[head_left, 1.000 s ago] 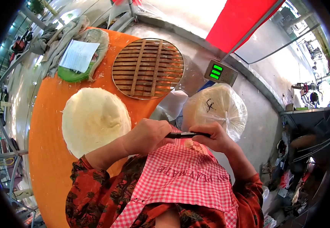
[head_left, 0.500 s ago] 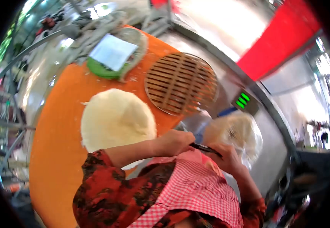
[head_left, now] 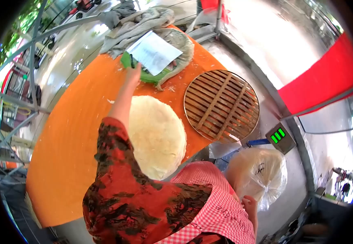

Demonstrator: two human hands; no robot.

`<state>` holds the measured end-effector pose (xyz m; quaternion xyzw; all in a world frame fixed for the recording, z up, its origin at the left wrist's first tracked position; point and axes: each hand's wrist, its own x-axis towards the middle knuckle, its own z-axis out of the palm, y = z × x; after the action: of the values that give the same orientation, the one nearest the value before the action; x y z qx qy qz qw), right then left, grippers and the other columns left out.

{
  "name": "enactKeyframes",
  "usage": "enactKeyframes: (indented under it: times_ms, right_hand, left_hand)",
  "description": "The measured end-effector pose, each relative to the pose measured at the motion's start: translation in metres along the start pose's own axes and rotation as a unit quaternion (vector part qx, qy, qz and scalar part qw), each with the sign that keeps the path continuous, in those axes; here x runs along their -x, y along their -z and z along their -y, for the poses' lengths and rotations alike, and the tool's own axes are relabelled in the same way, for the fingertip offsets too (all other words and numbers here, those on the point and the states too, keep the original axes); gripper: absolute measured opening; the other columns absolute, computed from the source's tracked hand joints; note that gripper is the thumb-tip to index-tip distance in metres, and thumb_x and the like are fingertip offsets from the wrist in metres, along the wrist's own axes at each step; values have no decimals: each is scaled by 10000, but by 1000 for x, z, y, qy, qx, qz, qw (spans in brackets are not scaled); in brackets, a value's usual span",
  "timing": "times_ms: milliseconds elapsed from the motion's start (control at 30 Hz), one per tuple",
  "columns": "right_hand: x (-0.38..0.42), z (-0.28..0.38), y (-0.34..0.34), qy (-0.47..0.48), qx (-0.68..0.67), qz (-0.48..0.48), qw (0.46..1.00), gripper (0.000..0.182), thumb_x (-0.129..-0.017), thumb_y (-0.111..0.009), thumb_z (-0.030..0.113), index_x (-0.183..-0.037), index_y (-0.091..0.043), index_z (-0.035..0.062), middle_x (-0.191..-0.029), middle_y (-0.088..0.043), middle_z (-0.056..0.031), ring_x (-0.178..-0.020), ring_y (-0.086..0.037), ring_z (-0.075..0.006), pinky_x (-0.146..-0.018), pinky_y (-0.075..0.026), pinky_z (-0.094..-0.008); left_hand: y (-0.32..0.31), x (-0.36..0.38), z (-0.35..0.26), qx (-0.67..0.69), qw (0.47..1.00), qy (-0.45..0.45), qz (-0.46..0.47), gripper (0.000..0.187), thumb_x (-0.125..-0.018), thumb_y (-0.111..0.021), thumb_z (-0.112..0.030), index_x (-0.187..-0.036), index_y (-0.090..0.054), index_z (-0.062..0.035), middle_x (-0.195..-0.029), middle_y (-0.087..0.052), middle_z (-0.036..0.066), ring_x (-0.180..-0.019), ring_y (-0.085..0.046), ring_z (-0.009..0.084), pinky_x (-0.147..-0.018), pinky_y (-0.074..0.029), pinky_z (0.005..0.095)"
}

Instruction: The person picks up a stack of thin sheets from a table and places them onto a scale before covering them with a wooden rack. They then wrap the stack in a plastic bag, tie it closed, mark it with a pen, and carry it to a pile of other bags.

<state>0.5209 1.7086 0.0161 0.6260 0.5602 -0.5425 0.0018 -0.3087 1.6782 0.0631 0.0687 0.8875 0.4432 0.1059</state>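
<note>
My left hand (head_left: 133,75) stretches forward to the far side of the orange table. Its fingers are closed on a black marker pen (head_left: 132,61), at the left edge of a sheet of white paper (head_left: 154,52). The paper lies over green plastic (head_left: 148,77) and a pale cloth-like bundle. Low by the checked apron, my right hand (head_left: 249,204) has its fingers curled in; what they hold, if anything, is hidden. Just above it sits a tied clear plastic bag (head_left: 276,171) with a black mark on it and pale contents.
A thick stack of round, pale dough-like sheets (head_left: 156,136) lies on the orange table (head_left: 68,150) under my left forearm. Right of it is a round slatted wooden rack (head_left: 221,105). A scale display with green digits (head_left: 280,138) stands beyond the bag. Grey cloths (head_left: 121,34) lie at the far edge.
My hands have parted: both were at the pen near the apron. The left has carried it forward to the paper; the right has dropped lower. The view has shifted.
</note>
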Motion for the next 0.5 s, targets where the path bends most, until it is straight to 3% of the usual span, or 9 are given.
enactKeyframes:
  times_ms: [33, 100, 133, 200, 233, 300, 333, 400, 500]
  right_hand:
    - [-4, -7, 0, 42, -1, -20, 999, 273, -841, -648, 124, -1081, -638, -5, -832, -674, -105, -675, -654, -172, -564, -509, -284]
    - [-14, -26, 8, 104, 38, -106, 988, 253, -787, -657, 79, -1020, -651, -19, -858, -678, -132, -725, -661, -211, -620, -511, -311]
    - [-18, -33, 14, 137, 74, -163, 974, 238, -784, -661, 71, -1005, -645, -15, -905, -662, -136, -788, -649, -231, -674, -511, -335]
    - [-19, -21, 27, 237, 230, -273, 904, 200, -791, -659, 51, -975, -623, -16, -982, -607, -171, -937, -596, -288, -821, -484, -407]
    - [-28, -33, 35, 225, 300, -315, 872, 411, -747, -689, 66, -1140, -577, 23, -1098, -587, -184, -1074, -511, -377, -961, -395, -473]
    - [-38, -41, 45, 205, 404, -321, 832, 563, -732, -698, 110, -1251, -490, 46, -1145, -567, -195, -1137, -471, -388, -983, -370, -468]
    - [-48, -52, 54, 237, 419, -307, 821, 590, -726, -702, 125, -1265, -472, 48, -1105, -572, -191, -1088, -493, -378, -943, -392, -461]
    - [-86, -85, 76, 307, 440, -278, 797, 646, -715, -709, 155, -1292, -436, 52, -1026, -583, -183, -990, -536, -358, -864, -436, -447]
    - [-125, -101, 98, 235, 270, -209, 910, 648, -716, -695, 162, -1292, -423, 49, -863, -557, -163, -776, -543, -320, -689, -458, -412]
  left_hand:
    - [-12, 9, -11, -14, 1000, 26, 2, 787, -851, -610, -496, -1277, -416, 136, -1181, -545, 365, -1061, -583, 443, -911, -463, 467]
    - [-42, 25, -12, -159, 964, -210, -30, 864, -842, -639, -437, -1380, -293, 143, -1252, -518, 340, -1154, -529, 445, -953, -453, 453]
    - [-62, 48, -22, -150, 951, -266, -52, 626, -849, -668, -339, -1305, -451, 31, -1008, -674, 214, -880, -661, 342, -747, -517, 430]
    - [-58, 167, -91, 17, 959, -266, 96, 357, -882, -631, -230, -1164, -565, -23, -780, -647, 79, -610, -590, 183, -588, -490, 320]
    - [-65, 218, -103, 233, 934, -145, 228, 242, -879, -620, -186, -1069, -591, -40, -718, -601, 37, -590, -578, 175, -564, -473, 312]
    - [-71, 321, -111, 249, 882, -194, 350, 202, -811, -630, -136, -992, -582, -60, -893, -624, 75, -806, -619, 190, -671, -490, 348]
    - [-86, 362, -96, 112, 845, -445, 273, 134, -793, -619, -125, -914, -598, -70, -896, -619, 114, -836, -627, 257, -682, -494, 387]
    - [-110, 442, -58, 57, 815, -480, 319, 116, -794, -636, -170, -757, -587, -71, -756, -597, 117, -697, -612, 332, -615, -480, 431]
    - [-103, 519, -4, 25, 842, -397, 364, 181, -813, -640, -200, -793, -574, -33, -766, -605, 135, -715, -610, 354, -631, -479, 448]
